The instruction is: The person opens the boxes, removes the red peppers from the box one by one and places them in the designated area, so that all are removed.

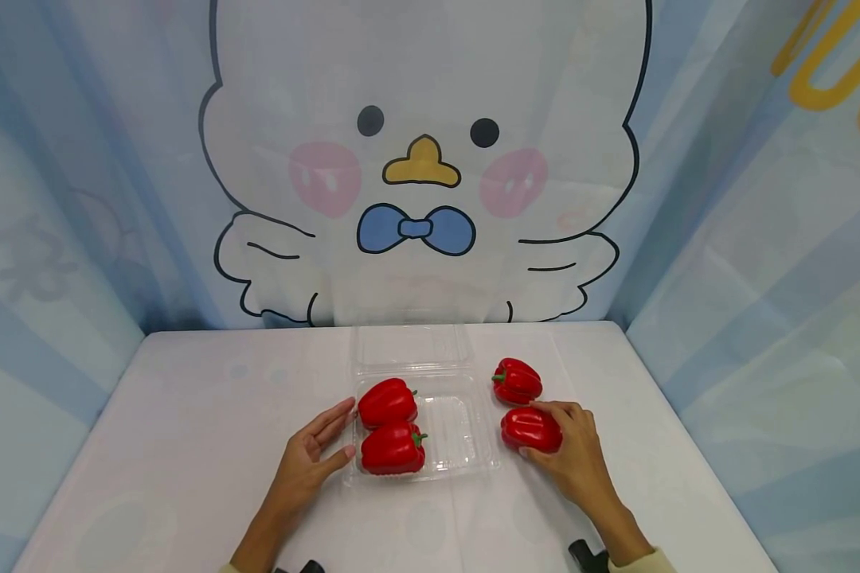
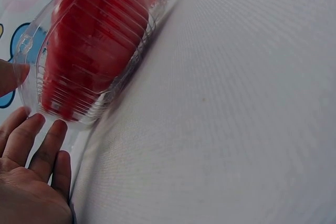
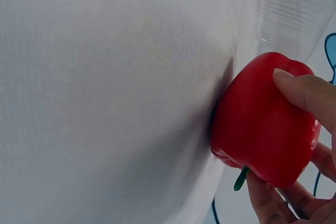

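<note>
A clear plastic clamshell container [image 1: 453, 422] lies with its lid folded back on the white table. Two red bell peppers [image 1: 387, 403] sit in its left half, one behind the other. My left hand [image 1: 311, 450] is at the container's left rim, thumb and fingers spread; in the left wrist view the thumb [image 2: 11, 77] overlaps the clear wall. To the right of the container, my right hand [image 1: 572, 446] grips a red bell pepper [image 3: 265, 121] between thumb and fingers, its green stem pointing down in the right wrist view. Just behind it lies another red bell pepper [image 1: 517, 381].
The transparent lid [image 1: 410, 347] reaches toward the table's back edge. A curtain [image 1: 416, 286] with a cartoon bird hangs behind the white table [image 1: 208, 414], and blue-white cloth walls stand at both sides. Black wrist straps [image 1: 589, 557] show at the lower edge.
</note>
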Action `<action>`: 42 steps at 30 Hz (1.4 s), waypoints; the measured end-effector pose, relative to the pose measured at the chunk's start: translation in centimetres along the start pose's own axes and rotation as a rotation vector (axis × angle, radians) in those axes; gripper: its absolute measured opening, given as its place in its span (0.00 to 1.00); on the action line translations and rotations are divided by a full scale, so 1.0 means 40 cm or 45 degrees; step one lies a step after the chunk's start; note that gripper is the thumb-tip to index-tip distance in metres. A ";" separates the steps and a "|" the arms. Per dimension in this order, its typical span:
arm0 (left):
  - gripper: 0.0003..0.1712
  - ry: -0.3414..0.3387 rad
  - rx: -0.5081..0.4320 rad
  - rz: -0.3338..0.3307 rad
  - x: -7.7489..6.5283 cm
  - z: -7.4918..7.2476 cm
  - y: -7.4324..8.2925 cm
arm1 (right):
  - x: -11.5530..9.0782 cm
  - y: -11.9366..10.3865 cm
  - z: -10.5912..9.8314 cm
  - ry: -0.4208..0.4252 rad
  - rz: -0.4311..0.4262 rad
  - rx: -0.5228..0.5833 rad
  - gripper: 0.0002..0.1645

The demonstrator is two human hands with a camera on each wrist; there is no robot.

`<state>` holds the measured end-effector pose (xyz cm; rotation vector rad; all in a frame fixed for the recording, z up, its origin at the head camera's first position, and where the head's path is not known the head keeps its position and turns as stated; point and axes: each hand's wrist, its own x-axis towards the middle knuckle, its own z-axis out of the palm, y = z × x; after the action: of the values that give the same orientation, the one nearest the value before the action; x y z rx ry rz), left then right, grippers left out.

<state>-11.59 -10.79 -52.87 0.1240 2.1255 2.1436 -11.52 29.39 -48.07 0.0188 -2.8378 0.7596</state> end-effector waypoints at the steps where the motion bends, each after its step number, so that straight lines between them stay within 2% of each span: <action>1: 0.42 0.001 0.005 0.000 0.000 0.001 0.001 | 0.000 -0.001 -0.001 -0.008 0.007 -0.001 0.47; 10: 0.42 0.002 0.019 -0.001 -0.004 0.004 0.008 | -0.004 -0.012 -0.018 -0.050 0.034 -0.046 0.48; 19: 0.42 0.005 0.020 -0.008 -0.005 0.004 0.006 | -0.013 -0.034 -0.036 0.036 -0.057 -0.047 0.50; 24: 0.42 -0.002 0.017 -0.004 -0.009 0.005 0.016 | -0.014 -0.062 -0.041 0.101 -0.125 0.010 0.49; 30: 0.42 0.000 0.016 -0.027 -0.012 0.006 0.024 | -0.017 -0.112 -0.041 0.130 -0.198 0.111 0.52; 38: 0.42 0.006 0.004 -0.020 -0.009 0.001 0.019 | -0.021 -0.185 -0.029 0.088 -0.262 0.232 0.52; 42: 0.42 0.010 0.006 -0.019 -0.009 0.002 0.018 | -0.020 -0.209 -0.007 0.065 -0.290 0.272 0.51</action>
<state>-11.23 -10.77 -52.13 0.1000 2.1288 2.1342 -10.13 22.24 -43.89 0.3424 -2.6333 0.9883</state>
